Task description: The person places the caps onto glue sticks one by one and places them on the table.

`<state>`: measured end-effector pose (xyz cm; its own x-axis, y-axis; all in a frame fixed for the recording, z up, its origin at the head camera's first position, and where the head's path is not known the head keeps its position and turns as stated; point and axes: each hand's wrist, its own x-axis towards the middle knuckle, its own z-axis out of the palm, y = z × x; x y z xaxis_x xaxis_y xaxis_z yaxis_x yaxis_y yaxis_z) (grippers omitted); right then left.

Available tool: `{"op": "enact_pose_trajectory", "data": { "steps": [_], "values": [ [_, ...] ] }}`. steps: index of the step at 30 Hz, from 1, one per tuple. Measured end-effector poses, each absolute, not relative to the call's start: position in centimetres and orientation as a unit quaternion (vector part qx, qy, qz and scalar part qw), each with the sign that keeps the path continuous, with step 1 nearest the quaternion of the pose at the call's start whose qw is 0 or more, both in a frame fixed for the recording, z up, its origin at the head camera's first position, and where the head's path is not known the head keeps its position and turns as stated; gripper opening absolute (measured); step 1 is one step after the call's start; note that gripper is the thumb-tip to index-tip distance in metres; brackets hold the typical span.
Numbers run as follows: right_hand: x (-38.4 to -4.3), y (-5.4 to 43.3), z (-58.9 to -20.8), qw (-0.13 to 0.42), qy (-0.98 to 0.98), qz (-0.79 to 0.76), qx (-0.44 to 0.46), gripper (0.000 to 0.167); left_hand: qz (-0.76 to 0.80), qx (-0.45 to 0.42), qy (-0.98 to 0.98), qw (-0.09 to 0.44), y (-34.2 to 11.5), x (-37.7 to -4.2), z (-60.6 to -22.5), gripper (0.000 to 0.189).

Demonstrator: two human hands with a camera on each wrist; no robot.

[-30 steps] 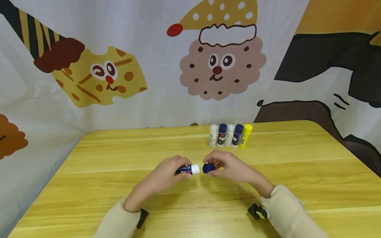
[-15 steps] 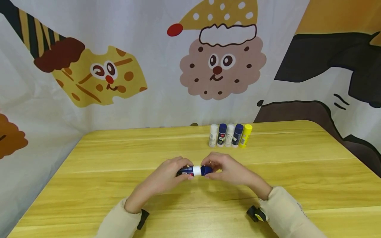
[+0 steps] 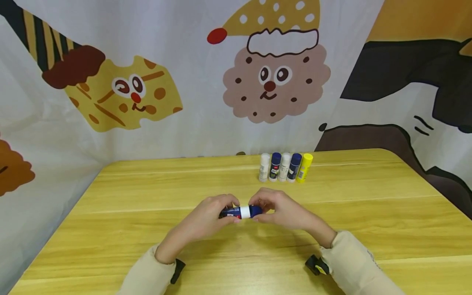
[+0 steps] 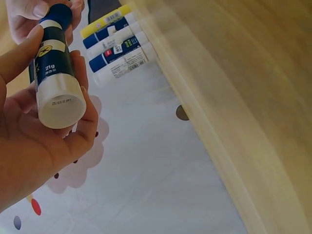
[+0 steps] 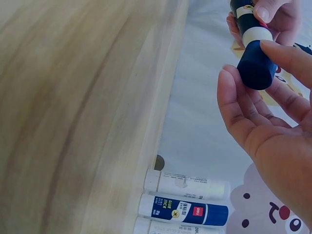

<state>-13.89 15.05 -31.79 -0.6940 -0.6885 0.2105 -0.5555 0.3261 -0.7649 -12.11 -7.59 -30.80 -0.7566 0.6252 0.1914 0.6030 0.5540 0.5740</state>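
Note:
My left hand [image 3: 210, 215] grips the body of a dark blue glue stick [image 4: 52, 66], held lengthwise between both hands over the table. Its white translucent base [image 4: 61, 105] faces the left wrist camera. At the other end, my right hand [image 3: 282, 209] pinches the dark blue cap [image 5: 256, 66] between thumb and fingers. The cap sits over the glue stick's end, and a white collar [image 3: 245, 212] shows between cap and body. The fingertips of the two hands are a short gap apart.
Several capped glue sticks stand upright in a row at the back of the wooden table [image 3: 147, 180]: a white one [image 3: 264, 168], blue ones, another white one and a yellow one [image 3: 304, 168]. A cartoon-printed curtain [image 3: 199, 82] hangs behind the table's far edge.
The right hand has moved left, bringing the cap from apart onto the glue stick's white end. The left hand has barely shifted. The row at the back stays put.

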Motion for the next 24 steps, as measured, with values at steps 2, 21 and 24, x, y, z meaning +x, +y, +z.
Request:
{"op": "enact_pose_trajectory", "data": {
  "steps": [2,21,24],
  "values": [
    [-13.87,14.97,-31.77,0.074,0.81,-0.436,-0.385,0.023,0.32,0.346,0.882,0.017,-7.6,-12.1,-30.8,0.021],
    [-13.79,15.07,-31.81,0.056,0.805,-0.446,-0.388,0.024,0.331,0.332,0.883,0.009,-7.57,-12.08,-30.89,0.016],
    [-13.7,15.09,-31.68,0.054,0.803,-0.45,-0.387,0.025,0.328,0.328,0.886,0.007,-7.56,-12.08,-30.91,0.016]
  ]
}}
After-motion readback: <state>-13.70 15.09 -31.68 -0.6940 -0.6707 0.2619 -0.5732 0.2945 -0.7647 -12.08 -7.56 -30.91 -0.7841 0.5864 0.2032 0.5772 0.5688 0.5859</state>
